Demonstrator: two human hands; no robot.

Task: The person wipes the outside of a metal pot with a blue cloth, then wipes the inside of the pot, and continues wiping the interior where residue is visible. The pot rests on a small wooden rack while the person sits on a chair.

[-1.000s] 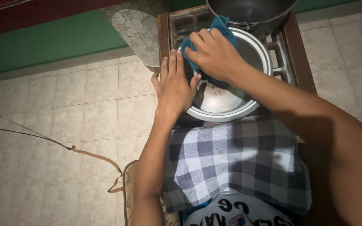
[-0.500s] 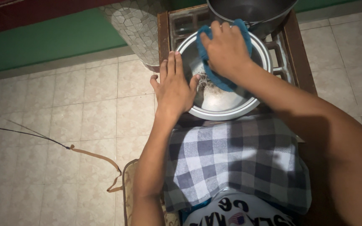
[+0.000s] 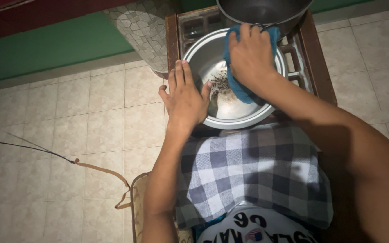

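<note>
A round silver metal pot point(image 3: 223, 120) stands on a brown stove top point(image 3: 320, 72) just in front of me. Dark specks of residue dot its pale inside. My right hand point(image 3: 251, 58) presses a blue cloth point(image 3: 237, 87) against the pot's inner far-right wall. My left hand point(image 3: 184, 100) lies flat against the pot's left outer side, fingers together, thumb hooked over the rim.
A dark pan point(image 3: 266, 11) sits at the back of the stove, overlapping the pot's far rim. A tiled pillar point(image 3: 147, 31) rises left of the stove. Beige floor tiles point(image 3: 68, 135) spread left, crossed by a thin cord and tan strap point(image 3: 100, 171). My checked cloth point(image 3: 253, 171) covers my lap.
My right hand has slid the blue cloth from the pot's far-left inner wall across to the far-right side, uncovering more of the speckled bottom. My left hand stays on the pot's left side.
</note>
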